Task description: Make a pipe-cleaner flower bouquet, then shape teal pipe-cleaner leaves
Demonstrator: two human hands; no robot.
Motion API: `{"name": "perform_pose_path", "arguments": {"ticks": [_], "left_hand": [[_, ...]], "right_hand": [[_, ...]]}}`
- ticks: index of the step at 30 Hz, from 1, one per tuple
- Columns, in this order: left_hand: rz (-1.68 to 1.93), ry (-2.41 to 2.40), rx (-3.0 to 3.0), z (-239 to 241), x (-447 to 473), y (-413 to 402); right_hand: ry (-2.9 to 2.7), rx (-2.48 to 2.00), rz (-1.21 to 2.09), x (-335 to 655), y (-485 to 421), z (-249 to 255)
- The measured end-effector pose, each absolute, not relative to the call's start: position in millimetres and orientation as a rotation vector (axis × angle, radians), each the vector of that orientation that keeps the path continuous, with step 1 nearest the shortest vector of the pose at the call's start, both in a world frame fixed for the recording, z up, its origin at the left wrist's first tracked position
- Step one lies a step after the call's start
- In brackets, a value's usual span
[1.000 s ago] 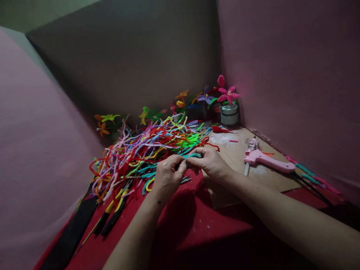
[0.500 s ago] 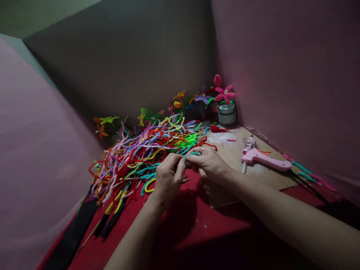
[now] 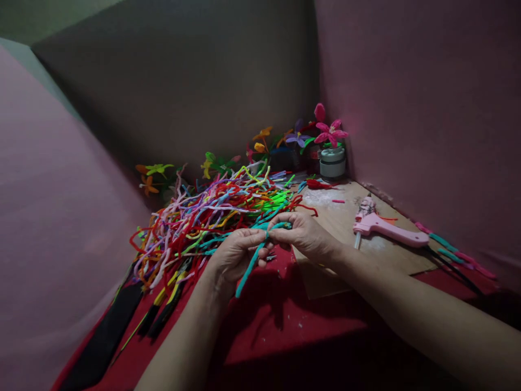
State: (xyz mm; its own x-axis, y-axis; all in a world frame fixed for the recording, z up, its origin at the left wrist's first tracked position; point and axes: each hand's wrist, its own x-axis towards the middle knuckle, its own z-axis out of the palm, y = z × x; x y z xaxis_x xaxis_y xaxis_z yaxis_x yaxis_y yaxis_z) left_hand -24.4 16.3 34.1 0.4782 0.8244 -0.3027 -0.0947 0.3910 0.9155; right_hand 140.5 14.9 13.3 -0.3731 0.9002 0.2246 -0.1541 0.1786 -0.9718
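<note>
Both hands meet over the red cloth, just in front of a big heap of coloured pipe cleaners (image 3: 211, 217). My left hand (image 3: 234, 255) and my right hand (image 3: 303, 233) pinch the same teal pipe cleaner (image 3: 254, 258). Its long end hangs down and to the left from my left fingers. A short looped part shows at my right fingertips.
A pink glue gun (image 3: 386, 228) lies on a wooden board (image 3: 354, 239) at the right. Finished pipe-cleaner flowers (image 3: 328, 133) stand in pots in the far corner. Pliers with black-and-yellow handles (image 3: 166, 304) and a dark strip (image 3: 101, 342) lie at the left. Pink walls close in on three sides.
My left hand has turned palm-up and drawn the teal pipe cleaner out, so its long end now hangs free below my fingers. My right hand has stayed in place.
</note>
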Motion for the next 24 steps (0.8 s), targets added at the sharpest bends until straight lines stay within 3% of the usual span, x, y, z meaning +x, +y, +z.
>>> {"name": "perform_pose_path", "arguments": {"ticks": [24], "left_hand": [[0.626,1.061,1.265,40.8,-25.0,6.3]], "right_hand": [[-1.599,-0.74,1.535,142.9,15.1,17.1]]}}
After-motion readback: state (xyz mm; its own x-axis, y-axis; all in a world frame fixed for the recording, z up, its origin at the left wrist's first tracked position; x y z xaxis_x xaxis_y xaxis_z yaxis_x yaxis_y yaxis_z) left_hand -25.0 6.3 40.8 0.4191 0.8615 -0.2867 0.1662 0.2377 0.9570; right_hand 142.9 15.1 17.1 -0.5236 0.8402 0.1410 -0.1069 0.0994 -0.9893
